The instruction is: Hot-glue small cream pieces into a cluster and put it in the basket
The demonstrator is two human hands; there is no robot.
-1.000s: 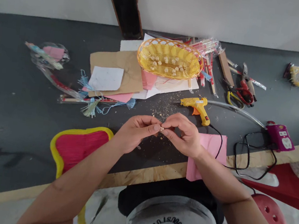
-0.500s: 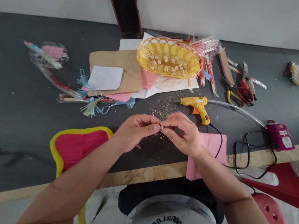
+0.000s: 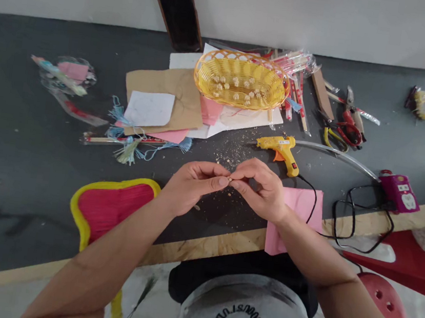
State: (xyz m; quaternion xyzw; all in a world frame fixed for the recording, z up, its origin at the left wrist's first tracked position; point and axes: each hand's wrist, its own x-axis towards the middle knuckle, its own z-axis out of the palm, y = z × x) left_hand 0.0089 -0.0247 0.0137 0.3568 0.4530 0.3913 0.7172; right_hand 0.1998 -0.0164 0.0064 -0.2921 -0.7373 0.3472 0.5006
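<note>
My left hand [image 3: 196, 185] and my right hand [image 3: 258, 187] meet fingertip to fingertip over the dark table. Between their pinched thumbs and fingers is a small beige piece [image 3: 229, 179], mostly covered by the fingertips. Pale crumbs [image 3: 232, 153] lie scattered on the tabletop around and beyond the hands. A yellow glue gun [image 3: 283, 151] rests on its side just past my right hand. Farther back, a yellow woven basket [image 3: 239, 100] holds several small beige flower-like pieces.
Pink paper [image 3: 297, 195] lies under my right forearm, and a pink and yellow fan [image 3: 113, 209] beside my left. Pliers [image 3: 351, 119], a purple power socket [image 3: 400, 193] with black cable are right. Tassels [image 3: 130, 151] and brown paper [image 3: 189, 94] are left.
My fingertips have shifted very slightly around the small beige piece. Otherwise the view has moved only a little.
</note>
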